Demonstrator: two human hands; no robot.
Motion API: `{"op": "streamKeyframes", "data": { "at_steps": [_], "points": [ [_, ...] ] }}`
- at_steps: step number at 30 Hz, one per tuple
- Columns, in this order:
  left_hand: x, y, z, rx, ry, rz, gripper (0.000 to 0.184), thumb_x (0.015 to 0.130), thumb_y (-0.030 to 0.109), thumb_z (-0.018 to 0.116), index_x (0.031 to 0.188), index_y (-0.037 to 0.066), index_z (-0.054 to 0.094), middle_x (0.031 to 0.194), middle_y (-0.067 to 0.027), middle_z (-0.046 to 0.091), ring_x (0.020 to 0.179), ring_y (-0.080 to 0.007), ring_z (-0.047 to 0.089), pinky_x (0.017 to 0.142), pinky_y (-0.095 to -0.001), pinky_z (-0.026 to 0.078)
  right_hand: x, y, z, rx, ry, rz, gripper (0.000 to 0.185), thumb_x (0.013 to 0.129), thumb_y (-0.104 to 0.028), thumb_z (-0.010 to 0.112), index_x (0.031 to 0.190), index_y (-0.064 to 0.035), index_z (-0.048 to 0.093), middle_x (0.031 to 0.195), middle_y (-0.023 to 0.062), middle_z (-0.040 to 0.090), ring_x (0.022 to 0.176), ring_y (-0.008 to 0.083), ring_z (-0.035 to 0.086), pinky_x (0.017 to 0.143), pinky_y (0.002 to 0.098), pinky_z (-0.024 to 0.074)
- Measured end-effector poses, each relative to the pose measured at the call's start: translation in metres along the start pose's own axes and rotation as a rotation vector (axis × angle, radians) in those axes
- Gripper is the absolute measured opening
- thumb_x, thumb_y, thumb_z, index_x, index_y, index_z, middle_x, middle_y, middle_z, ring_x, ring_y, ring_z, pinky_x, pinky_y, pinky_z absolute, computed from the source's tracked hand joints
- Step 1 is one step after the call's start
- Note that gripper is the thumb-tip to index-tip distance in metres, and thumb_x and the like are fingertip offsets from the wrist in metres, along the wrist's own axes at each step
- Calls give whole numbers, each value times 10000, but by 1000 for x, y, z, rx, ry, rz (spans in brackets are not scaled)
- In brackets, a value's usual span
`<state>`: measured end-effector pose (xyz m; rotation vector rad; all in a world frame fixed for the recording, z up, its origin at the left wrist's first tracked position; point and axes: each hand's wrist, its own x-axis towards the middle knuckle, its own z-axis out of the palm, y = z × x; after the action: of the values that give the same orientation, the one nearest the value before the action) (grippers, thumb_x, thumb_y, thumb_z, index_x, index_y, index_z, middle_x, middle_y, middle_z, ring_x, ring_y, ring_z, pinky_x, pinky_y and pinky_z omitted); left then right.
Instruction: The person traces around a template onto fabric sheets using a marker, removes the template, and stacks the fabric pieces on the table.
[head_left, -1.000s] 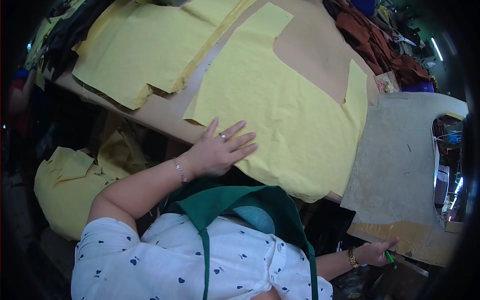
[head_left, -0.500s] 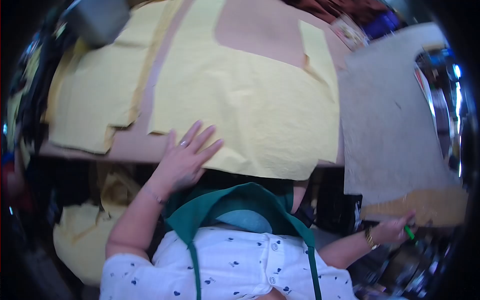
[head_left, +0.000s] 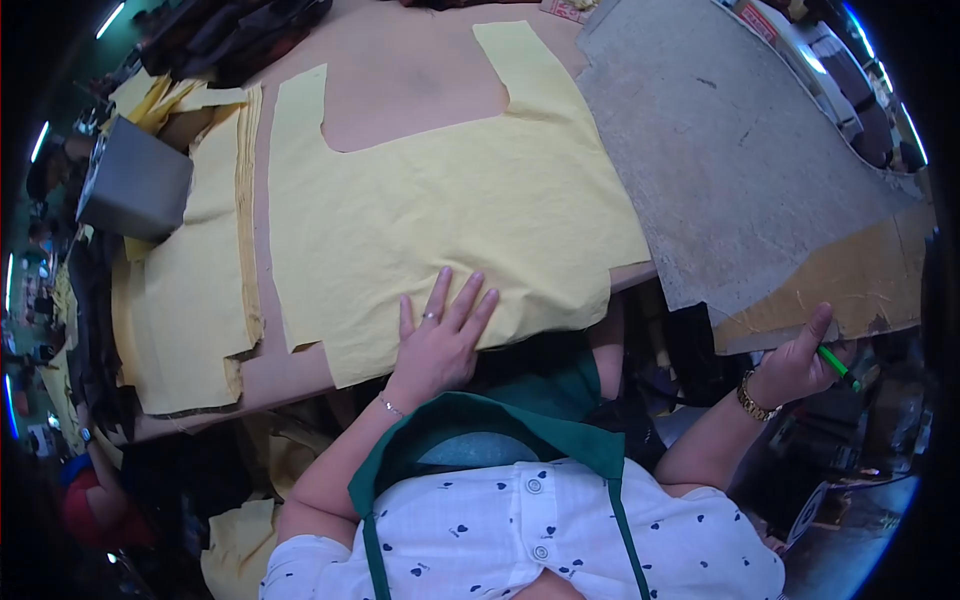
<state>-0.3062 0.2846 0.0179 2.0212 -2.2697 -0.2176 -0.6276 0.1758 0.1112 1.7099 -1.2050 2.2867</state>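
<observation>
A cut piece of pale yellow fabric (head_left: 440, 210) lies on the table, with a wide notch at its far side. My left hand (head_left: 445, 340) rests flat on its near edge, fingers spread. Low at the right, my right hand (head_left: 805, 355) has its thumb over the near edge of a large grey cardboard sheet (head_left: 700, 150), which has a brown section (head_left: 850, 280). A green pen (head_left: 838, 366) is also held in that hand, sticking out past the fingers. The fingers under the cardboard are partly hidden.
A stack of yellow fabric pieces (head_left: 200, 320) lies at the left, with a grey metal block (head_left: 140, 180) on it. Dark cloth (head_left: 235, 40) is heaped at the far left. Another person's arm (head_left: 105, 480) shows at the lower left. More yellow fabric (head_left: 240, 550) sits below the table.
The camera view has shifted and turned. Against the fabric, my left hand is farther right along the near edge. My right hand still holds the pen at the cardboard's near edge.
</observation>
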Motion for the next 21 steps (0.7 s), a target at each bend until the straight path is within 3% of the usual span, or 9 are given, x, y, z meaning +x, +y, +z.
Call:
{"op": "streamKeyframes", "data": {
  "at_steps": [5, 8, 12, 13, 16, 17, 18, 20, 21],
  "points": [
    [25, -5, -11, -20, -25, -24, 606, 710, 68, 471, 1284, 161, 301, 1367, -40, 212, 1274, -291, 144, 883, -647, 231, -2, -4, 1, -58, 40, 9, 231, 766, -51, 610, 953, 58, 527, 934, 134, 590, 800, 142, 560, 704, 237, 448],
    [0, -14, -26, -59, -229, 26, 569, 732, 114, 503, 1270, 167, 324, 1352, -42, 238, 1261, -290, 184, 884, -647, 227, -2, 1, -2, -107, 72, 31, 219, 762, -48, 614, 937, 56, 535, 898, 122, 601, 789, 142, 565, 695, 237, 457],
    [-38, -35, -10, -86, -101, 164, 466, 768, 245, 549, 1208, 165, 418, 1305, -38, 327, 1243, -286, 235, 856, -580, 321, -1, 4, -6, -84, 81, 69, 215, 762, -49, 612, 935, 54, 538, 919, 120, 597, 808, 146, 571, 716, 240, 472],
    [-44, -41, -10, -187, 23, 224, 390, 766, 211, 575, 1142, 158, 486, 1219, -66, 422, 1174, -296, 346, 828, -518, 377, 0, -2, 1, -50, 98, 79, 214, 764, -49, 610, 938, 52, 538, 927, 121, 595, 813, 146, 571, 720, 240, 473],
    [-78, -33, -64, -562, 396, 193, 342, 736, 147, 616, 1066, 160, 530, 1117, -97, 482, 1063, -288, 447, 801, -450, 418, 0, -3, 5, -36, 113, 70, 223, 769, -59, 607, 950, 50, 536, 953, 127, 588, 829, 143, 568, 726, 241, 473],
    [-92, -21, -98, -471, 521, 165, 334, 708, 84, 632, 1023, 138, 537, 1071, -114, 487, 962, -286, 484, 756, -387, 442, 0, -2, 3, -63, 113, 61, 226, 769, -62, 608, 950, 50, 535, 953, 128, 588, 828, 142, 568, 726, 241, 473],
    [-101, -9, -112, -436, 857, 174, 247, 732, 80, 605, 969, 109, 539, 1020, -83, 500, 874, -267, 492, 708, -365, 443, 0, -3, 3, -89, 107, 52, 228, 769, -64, 609, 951, 51, 534, 953, 129, 589, 827, 141, 568, 725, 241, 473],
    [-98, 1, -147, -292, 1698, 301, 283, 768, 300, 498, 987, 122, 509, 1054, -90, 462, 931, -252, 448, 761, -366, 367, 0, -6, 5, -89, 104, 51, 252, 763, -94, 625, 943, 58, 534, 928, 125, 592, 795, 137, 562, 703, 241, 462],
    [-97, 6, -165, -164, 2089, 251, 355, 786, 410, 444, 996, 128, 493, 1070, -93, 442, 959, -245, 426, 787, -366, 330, 0, -8, 7, -85, 95, 52, 266, 761, -108, 633, 939, 62, 535, 915, 123, 593, 779, 135, 559, 692, 241, 457]
  ]
}}
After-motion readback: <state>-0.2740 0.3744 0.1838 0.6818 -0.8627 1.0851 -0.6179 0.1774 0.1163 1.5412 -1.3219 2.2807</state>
